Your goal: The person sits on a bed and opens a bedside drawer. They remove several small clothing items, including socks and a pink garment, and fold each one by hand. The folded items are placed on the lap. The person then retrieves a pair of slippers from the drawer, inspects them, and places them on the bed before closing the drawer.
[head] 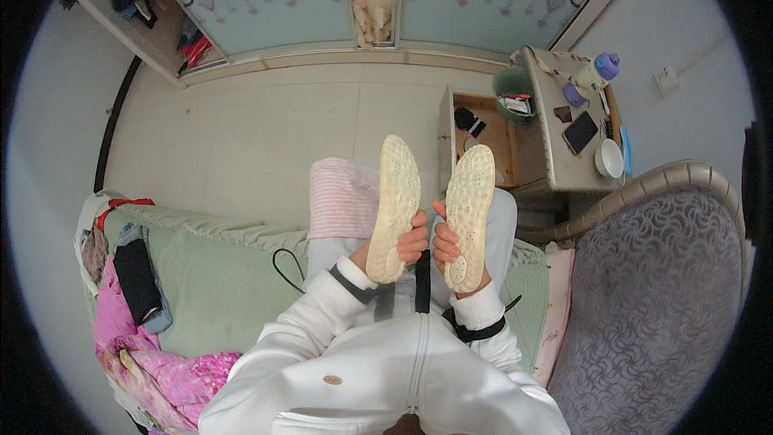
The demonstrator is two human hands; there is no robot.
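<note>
Two cream-coloured shoe insoles stand side by side above my lap, their dotted, bumpy faces towards me. My left hand (413, 239) grips the left insole (395, 205) near its lower end, fingers curled around the inner edge. Around the inner edge of the right insole (472, 205) curl the fingers of my right hand (447, 240), with the thumb raised beside it. The insoles hide most of both palms. Over my left knee lies a pink-and-white striped cloth (343, 198).
I sit on a bed with a green cover (223, 272). Folded dark clothing (137, 278) and a pink floral quilt (187, 383) lie at left. At right are an open drawer (488, 163), a green bin (513, 83), and a bedside table bearing a phone (580, 133), bottle (595, 75) and white bowl (609, 159).
</note>
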